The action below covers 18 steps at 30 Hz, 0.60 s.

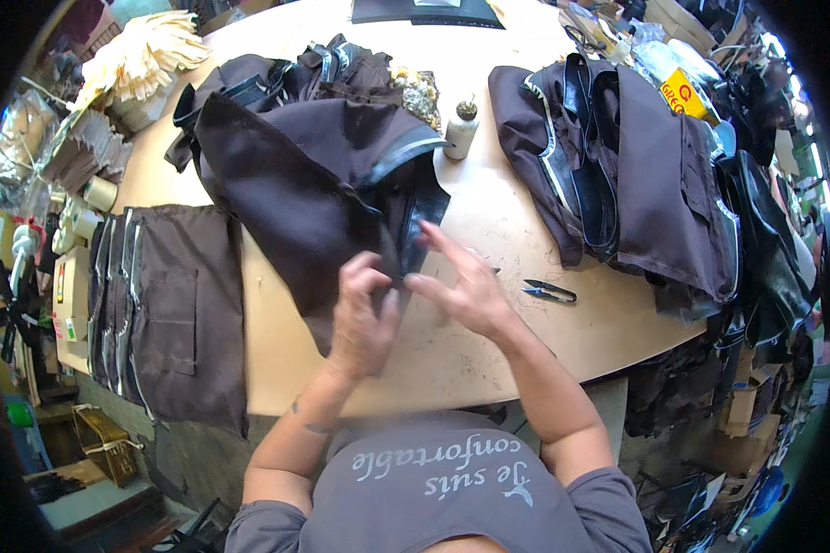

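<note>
A dark brown fabric piece (286,203) with a shiny dark lining and a pale reflective strip (406,158) lies folded over itself in front of me. Over its near edge is my left hand (364,313), its fingers loosely bent and apart from the thumb; whether the fingertips touch the cloth I cannot make out. My right hand (463,288) is just to the right, fingers spread at the fabric's shiny edge and nothing visible in them. Thread snips (551,291) with dark handles lie on the table, right of my right hand.
Dark fabric pieces are stacked at the left (189,304) and piled at the right (659,184). A whitish bottle (461,134) stands beyond the fabric on the pale table (290,378). Cream cloth strips (143,55) and thread spools (100,193) are far left.
</note>
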Motion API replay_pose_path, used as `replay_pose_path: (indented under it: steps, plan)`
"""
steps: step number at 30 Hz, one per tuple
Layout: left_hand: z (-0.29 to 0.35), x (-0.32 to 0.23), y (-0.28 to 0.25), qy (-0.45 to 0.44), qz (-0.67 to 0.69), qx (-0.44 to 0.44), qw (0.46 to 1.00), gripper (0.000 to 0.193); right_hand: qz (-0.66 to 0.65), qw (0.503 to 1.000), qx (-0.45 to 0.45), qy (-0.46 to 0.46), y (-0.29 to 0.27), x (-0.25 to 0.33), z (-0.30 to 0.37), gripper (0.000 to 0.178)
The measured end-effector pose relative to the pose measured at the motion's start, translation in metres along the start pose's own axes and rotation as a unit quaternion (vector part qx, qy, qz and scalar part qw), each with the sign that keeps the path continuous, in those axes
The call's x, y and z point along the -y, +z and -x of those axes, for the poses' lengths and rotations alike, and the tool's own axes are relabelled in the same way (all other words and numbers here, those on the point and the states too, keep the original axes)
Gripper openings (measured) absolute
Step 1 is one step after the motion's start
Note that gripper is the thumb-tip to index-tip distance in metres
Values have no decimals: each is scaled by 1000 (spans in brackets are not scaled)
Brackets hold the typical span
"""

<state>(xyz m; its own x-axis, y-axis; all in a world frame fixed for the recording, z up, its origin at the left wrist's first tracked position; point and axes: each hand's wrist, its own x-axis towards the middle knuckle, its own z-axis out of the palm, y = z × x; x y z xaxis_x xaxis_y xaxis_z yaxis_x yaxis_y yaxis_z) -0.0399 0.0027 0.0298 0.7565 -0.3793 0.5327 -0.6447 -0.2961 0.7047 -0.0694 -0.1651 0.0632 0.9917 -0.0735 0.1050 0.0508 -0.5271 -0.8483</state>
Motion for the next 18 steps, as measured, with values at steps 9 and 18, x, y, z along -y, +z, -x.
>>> replay_pose_path:
  steps: [9,18]
  plan:
    - [-45,-95,-135,179,-322,-81,926,28,-102,932,78,-340,12,111,-81,21]
    - [4,-129,-185,-39,-148,363,919,39,-107,886,358,-273,-40,144,-77,33]
